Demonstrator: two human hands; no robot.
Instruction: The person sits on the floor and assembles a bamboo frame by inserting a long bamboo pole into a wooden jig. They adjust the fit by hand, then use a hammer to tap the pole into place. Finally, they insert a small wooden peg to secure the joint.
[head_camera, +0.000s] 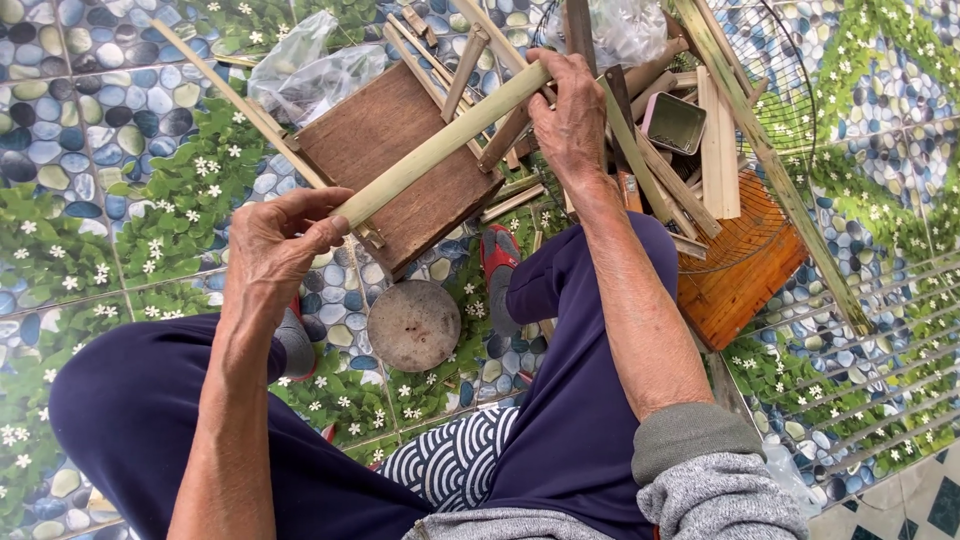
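My left hand (278, 243) grips the near end of a pale green bamboo stick (440, 145) that slants up to the right. My right hand (572, 112) is closed around its far end, above a pile of split bamboo pieces (700, 150). The stick lies across a brown wooden board (400, 165) on the floor. Whether my right hand also holds a tool is hidden by the fingers.
A round grey disc (413, 325) lies between my feet. A wire basket (780, 90) on an orange wooden block (745, 280) sits right. A dark small tin (673, 123), clear plastic bags (310, 70) and long bamboo strips (770, 160) surround the board. Patterned floor tiles lie all around.
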